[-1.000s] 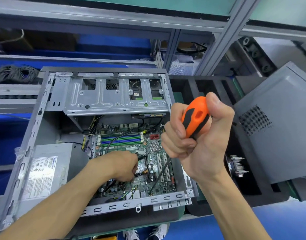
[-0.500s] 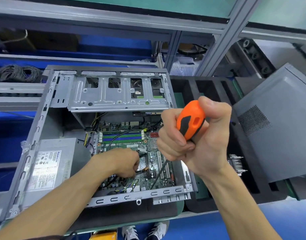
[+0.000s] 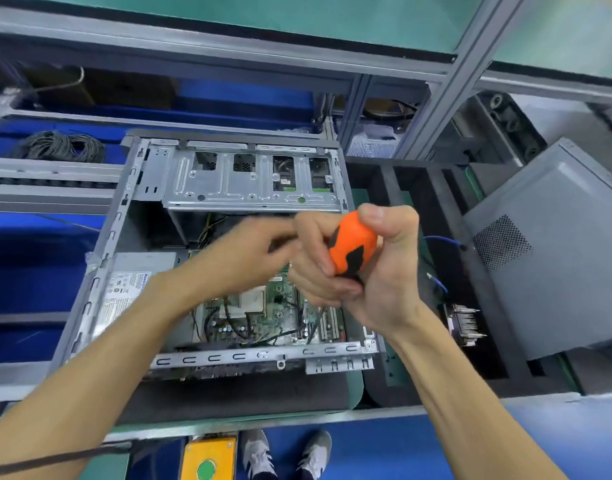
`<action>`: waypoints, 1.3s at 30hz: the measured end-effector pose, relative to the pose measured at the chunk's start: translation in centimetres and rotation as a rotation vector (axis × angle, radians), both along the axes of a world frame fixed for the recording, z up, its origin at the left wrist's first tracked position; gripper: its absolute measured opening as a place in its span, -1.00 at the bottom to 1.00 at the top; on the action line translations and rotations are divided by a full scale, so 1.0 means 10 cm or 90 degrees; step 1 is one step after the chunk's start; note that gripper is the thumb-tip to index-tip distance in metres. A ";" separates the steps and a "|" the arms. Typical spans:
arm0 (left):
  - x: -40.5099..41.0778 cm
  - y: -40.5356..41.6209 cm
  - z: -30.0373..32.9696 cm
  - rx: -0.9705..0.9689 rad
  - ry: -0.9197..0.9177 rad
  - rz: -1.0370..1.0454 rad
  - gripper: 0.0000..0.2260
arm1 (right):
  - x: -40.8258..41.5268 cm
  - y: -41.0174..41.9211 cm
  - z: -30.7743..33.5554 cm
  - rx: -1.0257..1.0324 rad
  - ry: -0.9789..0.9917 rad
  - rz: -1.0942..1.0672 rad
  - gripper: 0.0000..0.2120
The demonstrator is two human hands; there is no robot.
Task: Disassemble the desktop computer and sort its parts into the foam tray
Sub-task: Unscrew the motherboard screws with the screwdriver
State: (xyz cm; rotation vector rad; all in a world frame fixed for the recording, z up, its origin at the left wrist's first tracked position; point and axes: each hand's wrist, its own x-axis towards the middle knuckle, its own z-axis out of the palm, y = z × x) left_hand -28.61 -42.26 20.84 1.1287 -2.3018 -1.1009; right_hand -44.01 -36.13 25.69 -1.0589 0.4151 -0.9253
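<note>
- Grey metal shelving (image 3: 446, 74) is running across the back of the bench, with blue bins behind it and a coil of black cable (image 3: 60, 147) lying in one at the far left.
- Lying on its side on the bench, the open computer case (image 3: 100, 258) is sitting at the centre, directly under both hands.
- The right hand (image 3: 363, 268) is gripping the orange and black handle of a screwdriver (image 3: 351, 245), fingers and thumb curled round it; the dark shaft is pointing down toward the circuit board (image 3: 276, 306) near the case's front right corner.
- The left hand (image 3: 242, 258) is hovering above the board just beside the right hand, fingers reaching toward it; it is blurred, so I cannot tell whether it is holding anything.
- Both hands are covering the upper half of the board.
- Inside the case, the silver power supply (image 3: 131, 289) is sitting at the left and the drive cage (image 3: 249, 183) at the far side.
- The black foam tray (image 3: 418, 188) is lying just right of the case, with a finned metal part (image 3: 464, 323) resting in one compartment and a blue cable (image 3: 443, 241) above it.
- A grey side panel (image 3: 554, 258) is leaning over the tray's right edge.
- Two shoes (image 3: 287, 452) and a yellow box (image 3: 209, 457) with a green button are showing below the bench edge.
</note>
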 end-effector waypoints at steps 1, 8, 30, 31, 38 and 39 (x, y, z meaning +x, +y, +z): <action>0.01 0.04 0.18 -0.025 0.103 0.034 -0.78 | 0.00 -0.01 -0.02 0.002 0.004 -0.001 -0.50; -0.12 0.56 1.06 -0.096 0.205 -0.073 -0.71 | 0.15 -0.03 -0.29 -0.014 0.215 -0.216 -0.45; -0.42 1.00 0.91 -0.272 0.151 0.257 -0.85 | -0.17 0.19 -0.42 -0.196 0.193 -0.222 -0.94; -0.44 1.00 0.88 -0.323 0.142 0.308 -0.82 | -0.17 0.20 -0.44 -0.206 0.173 -0.219 -0.94; -0.55 1.07 0.76 -0.283 0.134 0.276 -0.73 | -0.04 0.21 -0.51 -0.136 0.237 -0.191 -0.76; -0.52 1.09 0.77 -0.212 0.164 0.211 -0.70 | -0.06 0.18 -0.51 -0.136 0.220 -0.190 -0.75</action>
